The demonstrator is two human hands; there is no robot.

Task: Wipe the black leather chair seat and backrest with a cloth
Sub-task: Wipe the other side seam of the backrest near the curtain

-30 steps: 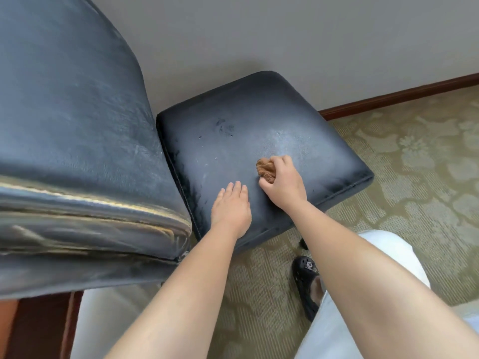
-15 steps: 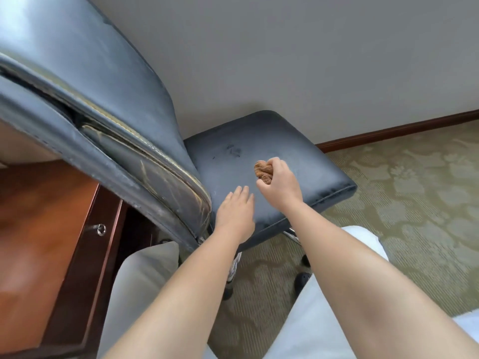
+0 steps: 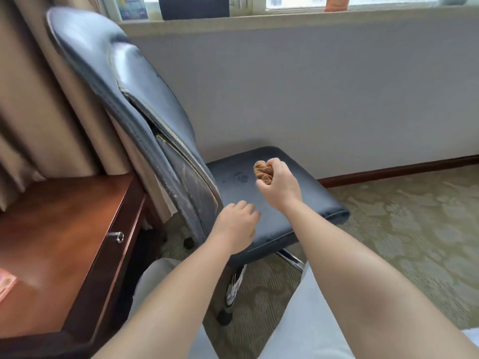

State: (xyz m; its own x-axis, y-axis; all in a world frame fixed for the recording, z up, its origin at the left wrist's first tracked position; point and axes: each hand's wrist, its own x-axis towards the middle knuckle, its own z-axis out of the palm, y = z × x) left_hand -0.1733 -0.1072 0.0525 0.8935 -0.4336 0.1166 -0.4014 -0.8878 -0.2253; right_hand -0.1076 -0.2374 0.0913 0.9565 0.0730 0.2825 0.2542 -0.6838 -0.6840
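A black leather office chair stands side-on to me, its seat (image 3: 305,203) low in the middle and its worn backrest (image 3: 145,104) rising to the upper left. My right hand (image 3: 281,186) grips a bunched brown cloth (image 3: 263,172) and holds it a little above the seat. My left hand (image 3: 237,226) hovers over the seat's near left edge by the base of the backrest, with its fingers loosely curled and nothing in it.
A dark wooden desk (image 3: 59,229) with a small metal drawer pull (image 3: 118,236) fills the left. Beige curtains (image 3: 33,99) hang behind the backrest. A grey wall under a window sill lies behind the chair. Chrome chair legs (image 3: 234,283) stand on patterned carpet (image 3: 414,229).
My view has risen and pulled back, showing the whole backrest and the window sill. My right hand has lifted the cloth off the seat. My left hand's fingers have curled.
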